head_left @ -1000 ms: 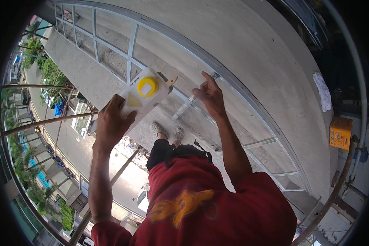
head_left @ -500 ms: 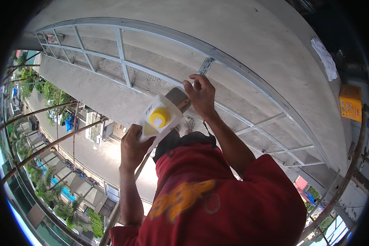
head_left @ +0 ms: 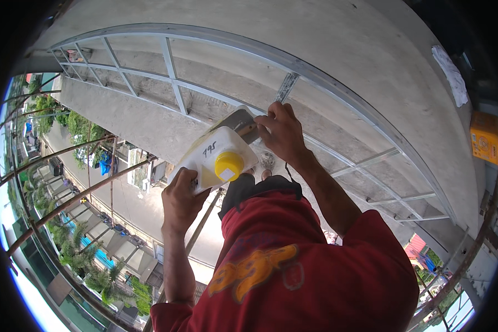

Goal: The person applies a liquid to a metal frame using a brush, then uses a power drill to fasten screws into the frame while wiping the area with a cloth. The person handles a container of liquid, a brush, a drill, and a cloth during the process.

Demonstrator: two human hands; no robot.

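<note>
Concrete ledge (head_left: pixel 371 50); left hand (head_left: pixel 181 200) grips jug (head_left: pixel 216 157), right hand (head_left: pixel 282 133) apparently brush (head_left: pixel 240 120).

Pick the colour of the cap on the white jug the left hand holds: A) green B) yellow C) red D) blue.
B: the jug gripped by the left hand has a round yellow cap.

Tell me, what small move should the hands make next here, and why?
Probably draw the brush along the metal bar. The right hand holds the brush at the grey frame, while the left hand holds the white jug close under it, its yellow cap on.
</note>
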